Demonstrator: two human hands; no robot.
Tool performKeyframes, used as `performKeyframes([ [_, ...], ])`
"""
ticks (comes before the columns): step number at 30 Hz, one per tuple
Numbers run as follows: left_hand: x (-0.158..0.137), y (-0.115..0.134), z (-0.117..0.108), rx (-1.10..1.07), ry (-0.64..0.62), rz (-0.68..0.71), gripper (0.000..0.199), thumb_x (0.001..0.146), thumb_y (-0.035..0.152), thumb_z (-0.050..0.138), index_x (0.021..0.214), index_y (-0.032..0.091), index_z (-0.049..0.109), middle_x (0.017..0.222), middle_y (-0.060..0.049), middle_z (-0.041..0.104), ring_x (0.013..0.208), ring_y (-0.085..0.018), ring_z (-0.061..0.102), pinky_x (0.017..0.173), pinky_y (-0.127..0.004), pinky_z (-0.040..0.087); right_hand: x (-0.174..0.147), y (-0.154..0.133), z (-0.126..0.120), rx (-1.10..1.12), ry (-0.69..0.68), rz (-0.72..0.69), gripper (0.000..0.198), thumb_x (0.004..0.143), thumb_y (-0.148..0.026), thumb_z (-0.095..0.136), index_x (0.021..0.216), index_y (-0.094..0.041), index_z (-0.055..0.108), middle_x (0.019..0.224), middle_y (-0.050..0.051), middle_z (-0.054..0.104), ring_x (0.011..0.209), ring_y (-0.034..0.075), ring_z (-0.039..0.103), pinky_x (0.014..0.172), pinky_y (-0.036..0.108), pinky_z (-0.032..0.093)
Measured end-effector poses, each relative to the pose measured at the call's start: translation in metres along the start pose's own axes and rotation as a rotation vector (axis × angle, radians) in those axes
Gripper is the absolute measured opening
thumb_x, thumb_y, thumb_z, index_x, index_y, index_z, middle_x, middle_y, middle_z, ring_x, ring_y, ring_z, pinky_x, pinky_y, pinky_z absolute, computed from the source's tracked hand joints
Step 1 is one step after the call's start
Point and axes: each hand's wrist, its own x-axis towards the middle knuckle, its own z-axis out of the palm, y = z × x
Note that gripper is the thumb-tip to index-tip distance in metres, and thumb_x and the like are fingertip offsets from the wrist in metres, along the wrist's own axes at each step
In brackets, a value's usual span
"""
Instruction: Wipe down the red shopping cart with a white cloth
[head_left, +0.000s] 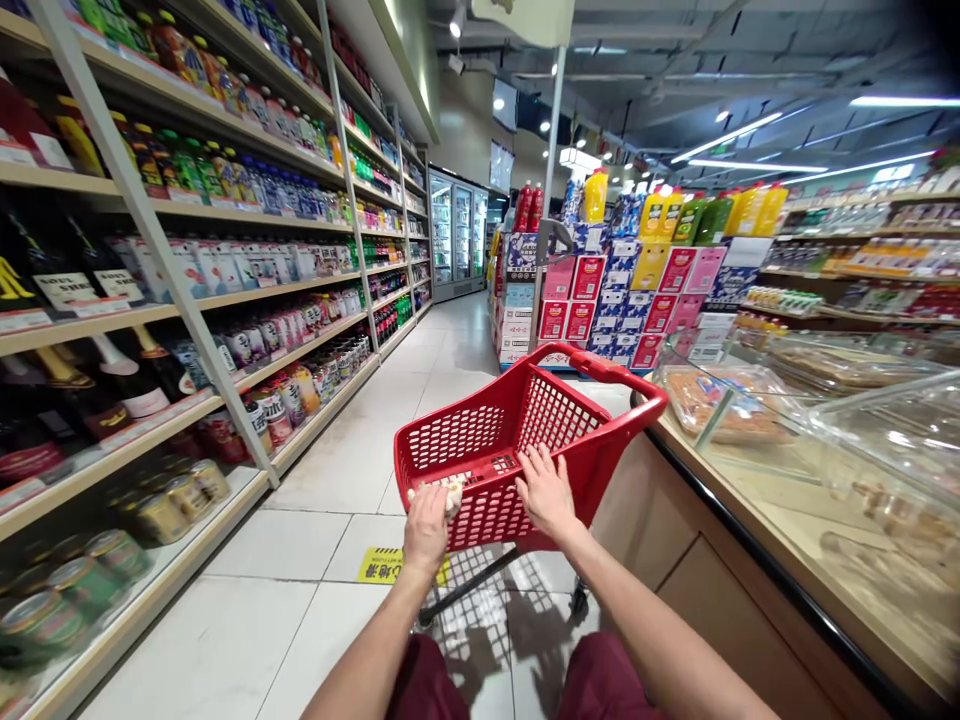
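A red shopping cart (487, 440) with a perforated plastic basket stands side-on in front of me, its handle up at the right. At the basket's near left corner, my left hand (426, 528) is closed around some whitish, lumpy garlic (454, 497), which shows past the fingertips. My right hand (546, 490) lies over the near rim with its fingers stretched out and nothing in them. Inside the basket, the visible part of the floor is bare red plastic; the near wall hides the rest.
Drink shelves (300, 330) line the left side. On the right is a display counter (720, 470) with clear covers and packaged food. Stacked drink cartons (577, 300) stand beyond the cart, and glass-door fridges (457, 230) at the aisle's end. A yellow floor sticker (380, 565) lies below the basket.
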Motion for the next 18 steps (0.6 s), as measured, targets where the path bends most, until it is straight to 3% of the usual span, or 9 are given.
performKeyframes([
  [4,-0.005,0.045,0.001,-0.053,-0.104,0.122,0.038,0.081,0.013,0.036,0.116,0.016,0.049,0.110,-0.010,0.060,0.105,-0.021,0.053,0.090,-0.040,0.046,-0.022,-0.012,0.018,0.065,0.092,0.191,0.041,0.087,-0.030,0.035,0.123,-0.017,0.048,0.141,0.015,0.026,0.130,0.031,0.021,0.096,0.056,0.026],
  [6,-0.006,0.055,-0.003,-0.113,-0.168,0.233,0.039,0.082,0.014,0.035,0.119,0.016,0.047,0.111,-0.011,0.060,0.105,-0.020,0.053,0.090,-0.039,0.047,-0.030,-0.003,0.022,0.124,0.147,0.306,0.040,0.087,-0.033,0.033,0.120,-0.018,0.051,0.141,0.016,0.023,0.125,0.032,0.030,0.093,0.054,0.031],
  [11,0.002,0.034,-0.017,-0.227,-0.260,0.502,0.035,0.085,0.017,0.034,0.117,0.019,0.048,0.114,-0.008,0.059,0.111,-0.016,0.050,0.095,-0.039,0.044,-0.033,0.029,0.025,0.280,0.179,0.400,0.038,0.083,-0.041,0.040,0.113,-0.022,0.055,0.135,0.014,0.033,0.103,0.026,0.054,0.082,0.040,0.044],
  [14,0.007,0.024,-0.016,-0.232,-0.250,0.497,0.033,0.085,0.017,0.036,0.115,0.019,0.050,0.113,-0.008,0.059,0.113,-0.016,0.048,0.096,-0.040,0.044,-0.033,0.023,0.036,0.298,0.215,0.433,0.046,0.082,-0.040,0.042,0.123,-0.019,0.046,0.133,0.016,0.037,0.106,0.027,0.053,0.081,0.040,0.044],
  [18,0.000,0.050,-0.003,-0.233,-0.244,0.461,0.030,0.084,0.014,0.037,0.110,0.016,0.053,0.107,-0.010,0.061,0.110,-0.018,0.050,0.095,-0.041,0.044,-0.034,0.018,0.050,0.335,0.245,0.439,0.055,0.083,-0.028,0.033,0.134,-0.008,0.028,0.131,0.019,0.040,0.121,0.025,0.039,0.092,0.039,0.039],
])
